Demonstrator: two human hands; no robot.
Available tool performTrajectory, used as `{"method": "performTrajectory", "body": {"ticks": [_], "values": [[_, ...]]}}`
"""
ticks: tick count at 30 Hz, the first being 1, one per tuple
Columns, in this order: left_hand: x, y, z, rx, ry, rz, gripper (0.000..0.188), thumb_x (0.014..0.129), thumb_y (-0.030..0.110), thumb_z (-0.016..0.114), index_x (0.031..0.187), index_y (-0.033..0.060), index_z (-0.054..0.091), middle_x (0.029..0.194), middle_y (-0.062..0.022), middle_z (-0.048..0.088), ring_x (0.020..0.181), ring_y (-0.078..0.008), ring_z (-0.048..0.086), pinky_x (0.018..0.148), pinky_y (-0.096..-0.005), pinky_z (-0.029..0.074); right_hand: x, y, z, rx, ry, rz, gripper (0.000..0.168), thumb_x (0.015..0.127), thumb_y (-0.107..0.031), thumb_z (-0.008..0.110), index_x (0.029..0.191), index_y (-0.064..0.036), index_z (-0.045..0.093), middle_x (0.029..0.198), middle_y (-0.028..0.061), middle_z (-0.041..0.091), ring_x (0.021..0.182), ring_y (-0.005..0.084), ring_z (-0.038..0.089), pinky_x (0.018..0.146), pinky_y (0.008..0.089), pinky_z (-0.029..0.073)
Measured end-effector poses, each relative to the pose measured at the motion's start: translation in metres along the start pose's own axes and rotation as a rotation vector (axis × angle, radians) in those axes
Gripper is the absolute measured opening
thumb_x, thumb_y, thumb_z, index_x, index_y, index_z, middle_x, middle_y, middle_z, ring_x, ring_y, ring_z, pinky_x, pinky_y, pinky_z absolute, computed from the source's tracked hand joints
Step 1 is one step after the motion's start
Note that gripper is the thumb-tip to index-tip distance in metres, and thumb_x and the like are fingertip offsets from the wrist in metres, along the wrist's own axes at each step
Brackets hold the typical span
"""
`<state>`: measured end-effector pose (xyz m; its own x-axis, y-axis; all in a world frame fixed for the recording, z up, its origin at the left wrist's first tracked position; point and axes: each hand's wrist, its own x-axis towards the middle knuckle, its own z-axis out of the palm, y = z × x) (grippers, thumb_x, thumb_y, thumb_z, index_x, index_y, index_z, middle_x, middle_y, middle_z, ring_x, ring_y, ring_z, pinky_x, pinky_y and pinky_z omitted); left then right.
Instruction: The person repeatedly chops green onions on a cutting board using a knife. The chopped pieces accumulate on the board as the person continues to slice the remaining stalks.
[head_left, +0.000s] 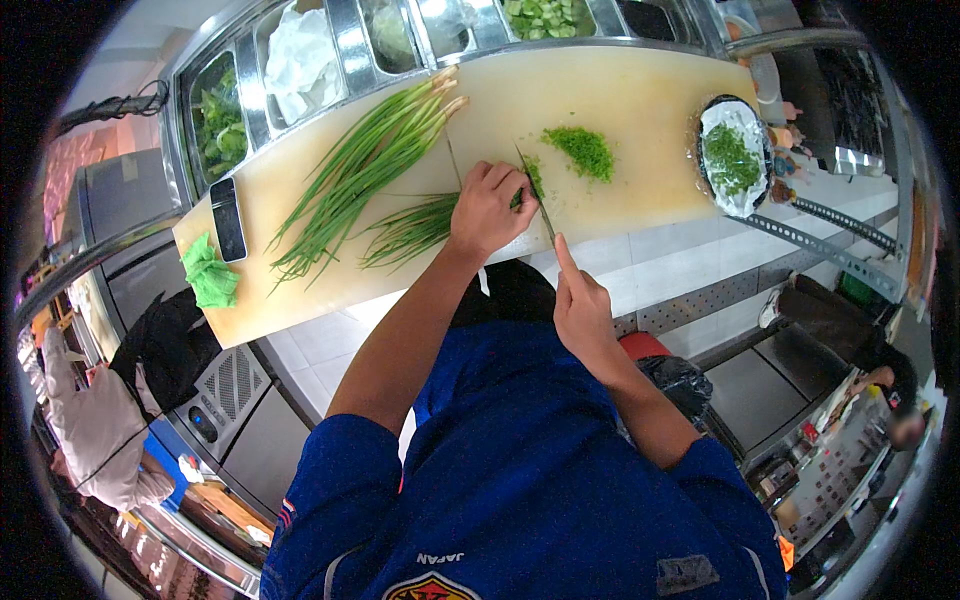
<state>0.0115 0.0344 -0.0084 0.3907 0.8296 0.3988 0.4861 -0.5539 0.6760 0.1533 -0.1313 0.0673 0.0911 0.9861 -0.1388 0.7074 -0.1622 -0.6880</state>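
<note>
My left hand (495, 206) presses a bunch of scallion greens (416, 225) against the cutting board (652, 82). In my right hand (581, 300) is a kitchen knife (541, 202), its index finger laid along the back and its blade beside the left fingertips. Finely cut scallion bits lie just past the blade, with a larger chopped pile (583, 152) to the right. Whole scallions (367, 165), root ends towards the top, lie left of my hands. An oval dish with a white lining (712, 150) holds more chopped greens at the board's right end.
A smartphone (228, 220) and a green cloth (210, 274) lie at the board's left end. Metal bins with leafy greens (223, 120), a white plastic bag (304, 64) and cut green pieces (540, 16) line the far edge. Other people are at both sides, away from the board.
</note>
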Motion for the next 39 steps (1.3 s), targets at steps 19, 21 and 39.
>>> {"method": "performTrajectory", "body": {"ticks": [19,21,39], "values": [[0.0,0.001,-0.002,-0.019,0.03,-0.003,0.015,0.075,0.005,0.077,0.085,0.009,0.067,0.089,-0.0085,0.065,0.085,-0.0347,0.063,0.079,-0.0446,0.056,-0.003,-0.004,-0.004,0.017,-0.014,-0.011,0.07,0.1,0.002,0.058,0.167,-0.009,0.04,0.075,0.0257,0.063,0.068,0.0472,0.066,0.064,0.0569,0.053],[0.0,0.0,-0.001,-0.008,0.042,0.003,0.016,0.074,0.005,0.077,0.085,0.0092,0.067,0.089,-0.0082,0.065,0.084,-0.0348,0.063,0.078,-0.0447,0.056,0.0,-0.004,-0.001,-0.003,-0.006,-0.013,0.068,0.1,0.003,0.058,0.165,-0.007,0.041,0.075,0.0263,0.063,0.068,0.0464,0.066,0.064,0.0543,0.054],[0.002,0.0,0.0,-0.03,0.044,0.018,0.016,0.074,0.004,0.077,0.086,0.0091,0.067,0.089,-0.0078,0.065,0.085,-0.0344,0.063,0.079,-0.0441,0.056,0.013,0.001,0.012,-0.038,0.015,-0.013,0.068,0.101,0.003,0.057,0.166,-0.006,0.04,0.074,0.0257,0.063,0.067,0.0466,0.065,0.063,0.0532,0.054]]}}
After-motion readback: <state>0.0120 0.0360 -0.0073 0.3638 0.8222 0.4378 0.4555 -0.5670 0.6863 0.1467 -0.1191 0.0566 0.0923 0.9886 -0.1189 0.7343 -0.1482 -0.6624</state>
